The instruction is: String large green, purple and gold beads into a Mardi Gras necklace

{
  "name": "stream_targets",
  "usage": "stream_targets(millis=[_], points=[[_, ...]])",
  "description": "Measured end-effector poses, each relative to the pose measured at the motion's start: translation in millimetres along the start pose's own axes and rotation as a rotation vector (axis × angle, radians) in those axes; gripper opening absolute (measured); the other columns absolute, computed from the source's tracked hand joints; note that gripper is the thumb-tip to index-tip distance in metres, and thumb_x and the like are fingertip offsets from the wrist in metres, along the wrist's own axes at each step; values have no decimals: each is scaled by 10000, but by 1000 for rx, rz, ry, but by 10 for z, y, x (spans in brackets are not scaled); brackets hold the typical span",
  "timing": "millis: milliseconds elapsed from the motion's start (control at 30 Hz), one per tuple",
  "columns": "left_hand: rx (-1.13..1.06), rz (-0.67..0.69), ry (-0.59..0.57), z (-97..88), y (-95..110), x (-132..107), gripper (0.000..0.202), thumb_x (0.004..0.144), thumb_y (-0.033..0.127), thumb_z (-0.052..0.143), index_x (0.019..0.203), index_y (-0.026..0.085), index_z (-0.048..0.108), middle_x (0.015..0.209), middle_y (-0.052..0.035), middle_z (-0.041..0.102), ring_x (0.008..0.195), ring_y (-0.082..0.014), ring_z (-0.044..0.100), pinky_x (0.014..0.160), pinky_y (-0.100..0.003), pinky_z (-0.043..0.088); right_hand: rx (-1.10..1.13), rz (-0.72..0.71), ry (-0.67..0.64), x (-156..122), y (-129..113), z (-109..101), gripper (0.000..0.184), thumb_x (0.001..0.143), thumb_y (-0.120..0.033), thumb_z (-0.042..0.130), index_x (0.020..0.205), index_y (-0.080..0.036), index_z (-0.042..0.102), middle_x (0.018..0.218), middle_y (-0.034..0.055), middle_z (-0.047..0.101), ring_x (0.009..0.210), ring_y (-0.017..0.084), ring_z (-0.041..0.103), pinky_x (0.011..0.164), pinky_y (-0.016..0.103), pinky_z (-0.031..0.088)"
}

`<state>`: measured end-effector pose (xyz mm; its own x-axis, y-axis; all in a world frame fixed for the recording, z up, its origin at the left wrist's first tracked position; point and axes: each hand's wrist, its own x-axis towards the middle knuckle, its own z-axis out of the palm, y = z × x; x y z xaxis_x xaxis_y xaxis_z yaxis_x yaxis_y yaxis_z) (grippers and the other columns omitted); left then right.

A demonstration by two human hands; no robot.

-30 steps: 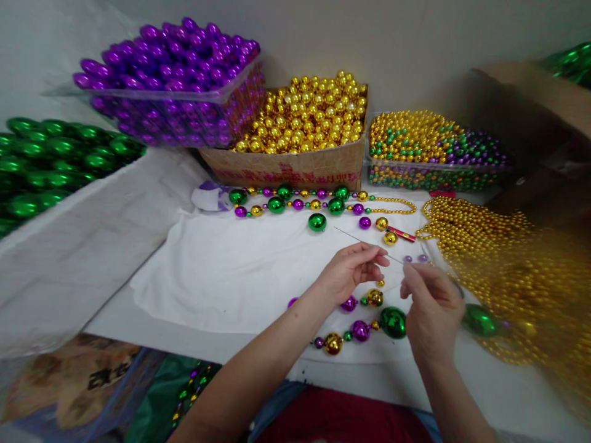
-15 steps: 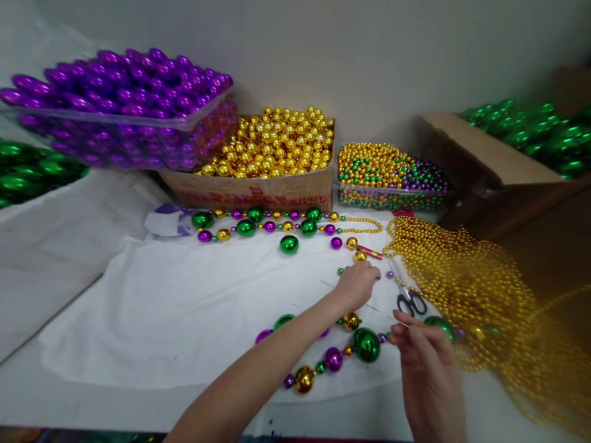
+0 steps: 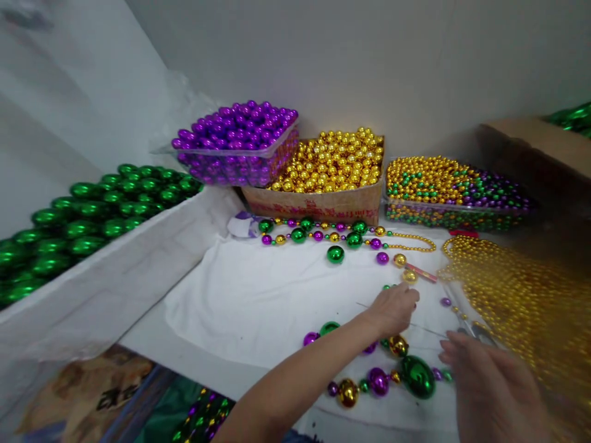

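Observation:
My left hand [image 3: 394, 309] reaches across the white cloth [image 3: 258, 301], fingers pinched on a thin needle [image 3: 369, 306] near small loose beads. Below it lies a partly strung strand of green, purple and gold balls [image 3: 383, 378]. My right hand [image 3: 494, 387] is low at the right, blurred, its fingers loosely spread above the cloth beside the gold bead pile; nothing shows in it. A finished strand [image 3: 332, 232] lies at the back of the cloth, with a loose green ball [image 3: 335, 254], a purple one [image 3: 382, 258] and a gold one [image 3: 399, 259].
At the back stand a clear tray of purple balls [image 3: 240, 141], a cardboard box of gold balls [image 3: 330, 163] and a clear tray of small mixed beads [image 3: 452, 184]. Green balls [image 3: 92, 215] fill a box at left. Gold bead strings [image 3: 517, 301] pile at right.
The view swung left and down. My left hand stayed pinched by the loose beads. My right hand dropped lower right and loosened from its pinch; the scissors seen earlier are hidden.

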<state>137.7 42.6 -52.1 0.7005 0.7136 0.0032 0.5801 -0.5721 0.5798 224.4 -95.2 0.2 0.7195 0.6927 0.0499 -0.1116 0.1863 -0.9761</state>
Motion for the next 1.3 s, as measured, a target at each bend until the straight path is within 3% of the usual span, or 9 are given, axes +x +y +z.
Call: stream_targets(millis=[100, 167, 233, 333, 467, 700, 867, 1000, 1300], points=[[-112, -108, 125, -203, -106, -304, 145, 872, 223, 504, 952, 170, 613, 954, -74, 615, 881, -192, 588, 799, -317, 482, 13, -31, 32, -42, -78, 63, 207, 781, -372, 680, 816, -188, 593, 867, 79, 699, 677, 218, 676, 568, 362, 551], [-430, -244, 259, -308, -203, -564, 138, 846, 280, 554, 909, 174, 615, 864, -37, 624, 803, -171, 596, 739, -292, 489, -11, -41, 47, -81, -131, 108, 201, 785, -363, 677, 795, -183, 588, 853, 82, 698, 671, 217, 675, 562, 354, 548], [-734, -374, 312, -365, -286, -815, 174, 829, 320, 565, 908, 169, 600, 766, -9, 595, 701, -153, 592, 645, -275, 494, -80, -31, 49, -131, -178, 166, 176, 796, -327, 669, 771, -173, 587, 840, 83, 694, 664, 200, 669, 585, 340, 551], [-943, -458, 420, -380, -336, -1081, 200, 792, 314, 602, 923, 162, 596, 774, -3, 592, 657, -130, 576, 618, -258, 486, -170, -77, -8, -214, -235, 271, 138, 819, -274, 647, 763, -163, 588, 827, 72, 686, 685, 176, 663, 627, 314, 550], [-900, -441, 535, -383, -317, -1210, 196, 760, 282, 650, 914, 163, 631, 796, -11, 624, 666, -116, 538, 616, -229, 433, -162, -263, -77, -327, -319, 412, 83, 856, -248, 606, 829, -170, 591, 865, 56, 672, 743, 174, 662, 652, 311, 534], [-814, -421, 545, -389, -271, -1254, 194, 763, 264, 654, 932, 169, 667, 809, -23, 655, 714, -136, 560, 670, -241, 431, -224, -476, -156, -439, -434, 513, 29, 862, -152, 579, 877, -169, 597, 846, 67, 658, 782, 186, 652, 657, 326, 523], [-806, -436, 582, -379, -224, -1265, 172, 744, 223, 661, 906, 166, 640, 812, -18, 664, 708, -131, 569, 685, -247, 447, -352, -508, -244, -415, -423, 428, 64, 871, -222, 574, 826, -181, 596, 839, 79, 673, 783, 196, 654, 653, 343, 537], [-758, -418, 570, -382, -202, -1280, 129, 758, 218, 655, 876, 167, 647, 786, -9, 663, 704, -131, 572, 698, -251, 454, -319, -561, -287, -413, -396, 396, 81, 858, -152, 569, 914, -200, 603, 867, 61, 675, 793, 186, 653, 709, 360, 535], [-673, -426, 553, -336, -217, -1294, 159, 776, 289, 683, 887, 174, 678, 796, -14, 683, 720, -143, 590, 696, -251, 462, -553, -603, -440, -317, -390, 287, 137, 889, -175, 518, 837, -209, 640, 840, 48, 690, 759, 152, 659, 661, 267, 533]])
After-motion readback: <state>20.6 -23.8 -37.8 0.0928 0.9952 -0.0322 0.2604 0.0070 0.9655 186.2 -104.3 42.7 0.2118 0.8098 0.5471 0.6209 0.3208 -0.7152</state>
